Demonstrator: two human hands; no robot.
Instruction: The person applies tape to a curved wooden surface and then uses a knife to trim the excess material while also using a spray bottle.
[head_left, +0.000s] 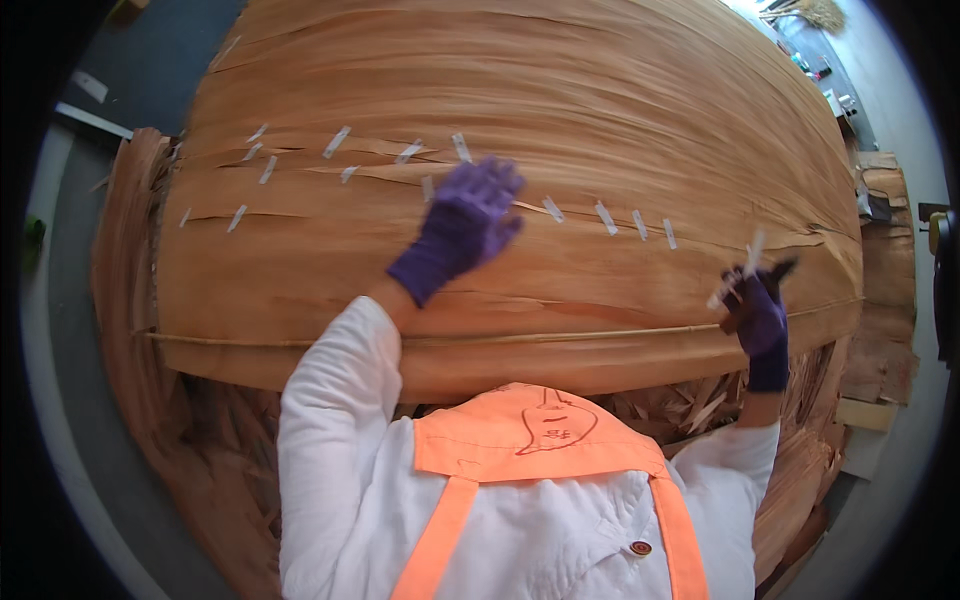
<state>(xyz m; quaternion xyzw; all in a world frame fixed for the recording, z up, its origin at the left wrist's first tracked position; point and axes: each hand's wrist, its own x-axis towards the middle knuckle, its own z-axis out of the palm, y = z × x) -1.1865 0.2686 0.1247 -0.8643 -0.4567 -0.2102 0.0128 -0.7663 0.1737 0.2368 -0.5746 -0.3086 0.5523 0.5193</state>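
Observation:
A broad sheet of reddish-brown wood veneer (337, 255) lies before me, with wavy grain and several splits. Short strips of white tape (606, 218) cross the splits in rows. My left hand (466, 214), in a purple glove, is palm down over the middle of the sheet, fingers slightly apart, close to a split and some tape. Off to the right, my right hand (761, 319), gloved alike, grips a dark tool (785, 268), blurred and too unclear to name. A whitish strip (755, 251), seemingly tape, sticks up from its fingers.
A thin wooden stick (540, 337) runs across the sheet near its front edge. Torn veneer scraps (705, 409) lie below that edge. Veneer (124, 285) is stacked at the left, and more veneer pieces (885, 285) lie at the right. A straw-like broom head (823, 13) shows at the upper right.

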